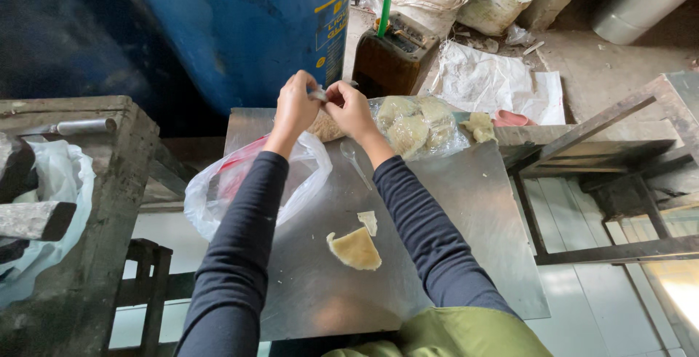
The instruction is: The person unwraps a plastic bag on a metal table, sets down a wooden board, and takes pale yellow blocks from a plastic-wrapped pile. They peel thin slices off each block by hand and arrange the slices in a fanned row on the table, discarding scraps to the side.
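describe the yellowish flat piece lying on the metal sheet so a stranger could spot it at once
Start at the shiny metal tabletop in front of the person. Between the two dark sleeves, near its middle, lies a pale yellow flat piece with a rounded edge. A smaller whitish scrap sits just above it; unlike the bagged lumps farther back, it lies bare.

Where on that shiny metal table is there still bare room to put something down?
The metal tabletop is bare along its right side, between the yellowish torn piece and the right edge. The near left corner is also free. The far edge is crowded: a bag of pale lumps, a loose plastic bag, and both hands.
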Demonstrator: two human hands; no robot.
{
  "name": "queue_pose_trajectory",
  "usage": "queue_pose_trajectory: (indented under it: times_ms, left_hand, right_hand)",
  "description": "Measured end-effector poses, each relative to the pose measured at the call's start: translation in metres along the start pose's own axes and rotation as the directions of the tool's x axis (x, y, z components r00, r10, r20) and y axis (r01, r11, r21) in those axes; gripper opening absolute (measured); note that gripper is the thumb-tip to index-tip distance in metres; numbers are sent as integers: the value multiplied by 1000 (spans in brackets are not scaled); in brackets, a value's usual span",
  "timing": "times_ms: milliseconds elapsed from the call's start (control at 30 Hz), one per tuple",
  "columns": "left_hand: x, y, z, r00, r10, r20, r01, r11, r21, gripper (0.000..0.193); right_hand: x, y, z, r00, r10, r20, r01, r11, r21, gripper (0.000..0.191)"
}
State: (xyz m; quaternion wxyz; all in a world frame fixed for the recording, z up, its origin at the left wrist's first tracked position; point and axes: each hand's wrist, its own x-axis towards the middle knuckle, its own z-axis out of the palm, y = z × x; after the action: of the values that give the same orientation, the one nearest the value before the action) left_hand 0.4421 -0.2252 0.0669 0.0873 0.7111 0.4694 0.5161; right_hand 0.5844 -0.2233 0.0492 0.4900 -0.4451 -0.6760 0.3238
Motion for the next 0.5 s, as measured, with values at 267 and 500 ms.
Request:
queue_pose_trajectory:
  times_ms: [267,500]
  left_hand:
    - [9,-3,-4,887,-376,269,415,903,-106,25]
    - [11,9,10,835,-517,189,550,781,-295,30]
  right_hand:
    - [12,-28,-7,972,-187,146,235,842,-486,16]
    - [11,-29,-13,974,-223,51,223,882,-415,20]
